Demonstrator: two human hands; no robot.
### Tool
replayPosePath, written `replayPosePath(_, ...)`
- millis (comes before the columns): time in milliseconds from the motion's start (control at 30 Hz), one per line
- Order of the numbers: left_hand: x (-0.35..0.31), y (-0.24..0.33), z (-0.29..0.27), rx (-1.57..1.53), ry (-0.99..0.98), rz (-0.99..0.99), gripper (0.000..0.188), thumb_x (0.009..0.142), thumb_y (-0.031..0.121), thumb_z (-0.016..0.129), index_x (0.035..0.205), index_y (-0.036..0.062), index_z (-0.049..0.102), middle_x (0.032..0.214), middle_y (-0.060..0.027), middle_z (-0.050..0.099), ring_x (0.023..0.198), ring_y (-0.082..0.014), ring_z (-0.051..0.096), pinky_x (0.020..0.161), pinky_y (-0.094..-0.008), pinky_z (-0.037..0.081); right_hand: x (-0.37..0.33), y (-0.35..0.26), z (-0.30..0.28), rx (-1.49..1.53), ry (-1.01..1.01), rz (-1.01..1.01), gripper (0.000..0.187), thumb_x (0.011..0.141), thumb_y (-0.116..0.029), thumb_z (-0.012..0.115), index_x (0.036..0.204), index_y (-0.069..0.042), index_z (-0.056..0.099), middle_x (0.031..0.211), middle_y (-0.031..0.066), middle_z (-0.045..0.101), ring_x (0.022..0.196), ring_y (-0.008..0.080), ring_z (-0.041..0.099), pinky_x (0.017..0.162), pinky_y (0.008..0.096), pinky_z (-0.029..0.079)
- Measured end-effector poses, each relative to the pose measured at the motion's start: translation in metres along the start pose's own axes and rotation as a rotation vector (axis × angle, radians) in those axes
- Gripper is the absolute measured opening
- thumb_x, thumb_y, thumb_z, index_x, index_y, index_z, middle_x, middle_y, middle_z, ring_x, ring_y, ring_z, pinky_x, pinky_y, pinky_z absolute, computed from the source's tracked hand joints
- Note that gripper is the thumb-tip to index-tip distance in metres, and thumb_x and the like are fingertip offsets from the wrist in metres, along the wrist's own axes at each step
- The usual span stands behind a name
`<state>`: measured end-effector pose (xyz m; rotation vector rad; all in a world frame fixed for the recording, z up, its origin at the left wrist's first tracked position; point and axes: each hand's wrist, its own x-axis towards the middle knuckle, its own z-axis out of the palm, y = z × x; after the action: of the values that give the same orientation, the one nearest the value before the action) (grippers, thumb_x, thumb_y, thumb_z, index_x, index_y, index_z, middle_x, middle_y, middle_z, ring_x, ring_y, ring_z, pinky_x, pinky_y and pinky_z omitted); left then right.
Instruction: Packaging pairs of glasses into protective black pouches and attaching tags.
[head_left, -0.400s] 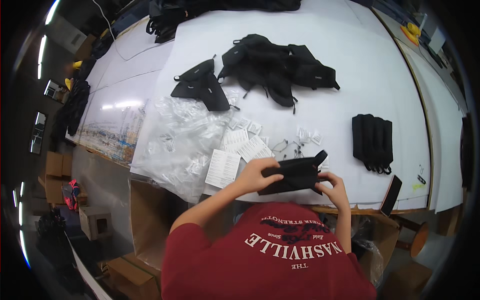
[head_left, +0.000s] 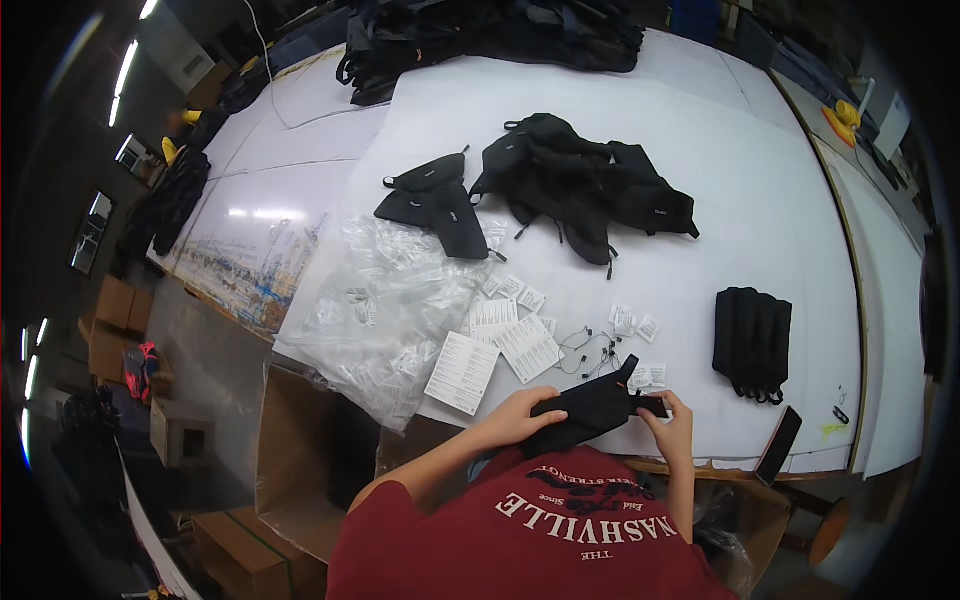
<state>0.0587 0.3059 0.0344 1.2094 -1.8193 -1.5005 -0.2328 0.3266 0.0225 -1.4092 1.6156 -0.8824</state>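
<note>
A small black fabric pouch (head_left: 588, 408) is held between my hands at the table's near edge. My left hand (head_left: 522, 416) grips its left end, thumb on top and fingers underneath. At its right end, my right hand (head_left: 672, 424) pinches a short black piece that sticks out, perhaps a zipper end or tab. A strap loop stands up from the pouch's far corner. Just beyond lie strings with small dark clips (head_left: 590, 350), small white packets (head_left: 648, 376) and printed white cards (head_left: 462, 372).
Clear plastic bags (head_left: 370, 310) are heaped at left. Black pouches lie in a loose pile (head_left: 570, 180), a smaller group (head_left: 440, 205) and a neat row (head_left: 752, 342) at right. A dark phone-like slab (head_left: 778, 445) sits at the near right edge. Cardboard boxes (head_left: 300, 460) stand below.
The view has shifted, so the table appears lower. The pouch has tilted, its right end higher, and my right hand now holds the black piece out to the right.
</note>
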Motion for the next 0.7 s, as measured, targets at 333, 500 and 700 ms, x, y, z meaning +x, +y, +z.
replayPosePath(333, 0.006, 0.007, 0.003, 0.105, 0.118, 0.099, 0.024, 0.08, 0.016, 0.068, 0.091, -0.0024, 0.058, 0.08, -0.0161, 0.06, 0.073, -0.0265, 0.06, 0.068, -0.0328, 0.046, 0.002, 0.002, -0.033, 1.005, 0.198, 0.149, 0.021, 0.093, -0.018, 0.056, 0.104, 0.0, 0.055, 0.077, 0.0065, 0.059, 0.067, 0.0153, 0.059, 0.05, 0.024, 0.044)
replayPosePath(500, 0.006, 0.004, -0.011, 0.1, -0.003, -0.02, 0.025, 0.082, 0.017, 0.068, 0.093, -0.0027, 0.059, 0.077, -0.0136, 0.061, 0.072, -0.0179, 0.058, 0.067, -0.0294, 0.045, -0.001, 0.001, -0.046, 1.121, 0.007, 0.055, 0.022, 0.089, -0.015, 0.062, 0.105, -0.001, 0.055, 0.086, 0.0062, 0.06, 0.068, 0.0126, 0.057, 0.055, 0.0243, 0.044)
replayPosePath(700, 0.006, 0.024, -0.002, 0.043, -0.091, -0.098, 0.028, 0.084, 0.021, 0.067, 0.095, -0.0032, 0.059, 0.078, -0.0138, 0.063, 0.072, -0.0163, 0.058, 0.067, -0.0291, 0.046, 0.025, 0.017, -0.028, 1.767, 0.459, 0.331, 0.021, 0.087, -0.027, 0.066, 0.083, -0.006, 0.064, 0.073, 0.0051, 0.061, 0.066, 0.017, 0.053, 0.062, 0.027, 0.042)
